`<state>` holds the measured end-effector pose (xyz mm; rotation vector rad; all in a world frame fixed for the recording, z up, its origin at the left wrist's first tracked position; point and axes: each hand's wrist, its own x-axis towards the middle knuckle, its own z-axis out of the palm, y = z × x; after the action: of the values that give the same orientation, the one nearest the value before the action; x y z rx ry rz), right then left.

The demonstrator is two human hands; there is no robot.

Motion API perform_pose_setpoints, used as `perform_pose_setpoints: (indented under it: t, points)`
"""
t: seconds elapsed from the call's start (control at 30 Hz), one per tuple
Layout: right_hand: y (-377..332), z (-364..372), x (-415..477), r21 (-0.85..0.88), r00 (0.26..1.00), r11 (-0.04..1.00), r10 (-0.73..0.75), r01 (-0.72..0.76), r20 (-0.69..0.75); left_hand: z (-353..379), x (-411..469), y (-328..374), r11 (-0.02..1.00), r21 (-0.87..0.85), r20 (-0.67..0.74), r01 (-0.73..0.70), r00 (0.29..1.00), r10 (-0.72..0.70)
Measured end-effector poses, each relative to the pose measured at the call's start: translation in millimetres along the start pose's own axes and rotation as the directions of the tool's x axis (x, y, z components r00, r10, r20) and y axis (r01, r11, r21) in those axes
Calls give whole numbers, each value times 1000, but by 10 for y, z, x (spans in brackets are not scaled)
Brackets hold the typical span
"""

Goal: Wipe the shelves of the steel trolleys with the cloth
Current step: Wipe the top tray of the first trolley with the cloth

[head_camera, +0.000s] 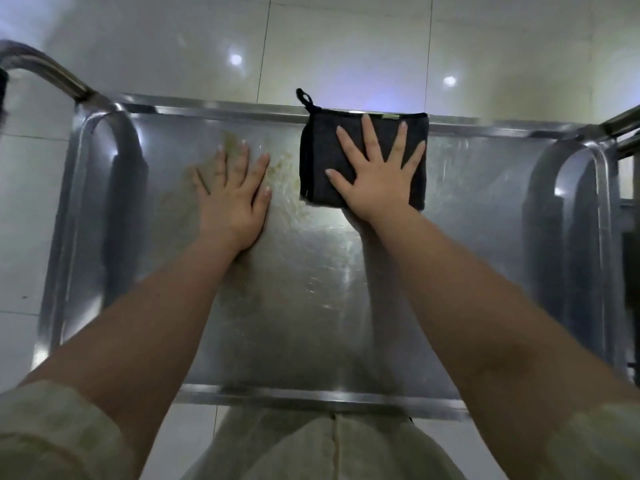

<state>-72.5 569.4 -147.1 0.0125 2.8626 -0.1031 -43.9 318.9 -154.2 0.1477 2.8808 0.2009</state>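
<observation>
The steel trolley's top shelf (pixel 311 306) fills the middle of the head view, with yellowish smears on its far left part. A folded dark cloth (pixel 322 157) with a hanging loop lies against the shelf's far rim. My right hand (pixel 377 178) presses flat on the cloth with fingers spread. To the left of the cloth, my left hand (pixel 232 199) rests flat on the bare steel over the smears, fingers straight.
Curved steel handles rise at the left end (pixel 45 71) and the right end (pixel 623 123) of the trolley. A raised rim (pixel 207 109) runs along the far edge. Glossy pale floor tiles (pixel 346 46) lie beyond the trolley.
</observation>
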Motion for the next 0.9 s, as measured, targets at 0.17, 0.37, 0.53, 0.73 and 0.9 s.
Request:
perform_pose_setpoints:
  t: [0.17,0.37,0.53,0.73,0.9]
  points:
    - [-31,146,-539,4,995,996,-89,89,-37,-5,33,-12,1000,12,7,14,1000,-14]
    - [-175,614,-2373,28,967,968,-251,250,32,6,28,-12,1000,-7,-3,14,1000,-14]
    - [-218,405,-1545,16,980,981,-194,195,-45,0,51,-7,1000,-23,-17,12,1000,-12]
    - [-315,-10,103,20,998,997,68,-68,4,-39,113,-33,1000,-24,-20,13,1000,-14]
    - [-367,234,-776,6,998,999,-52,53,-39,-72,172,-30,1000,-31,-10,1,1000,-1]
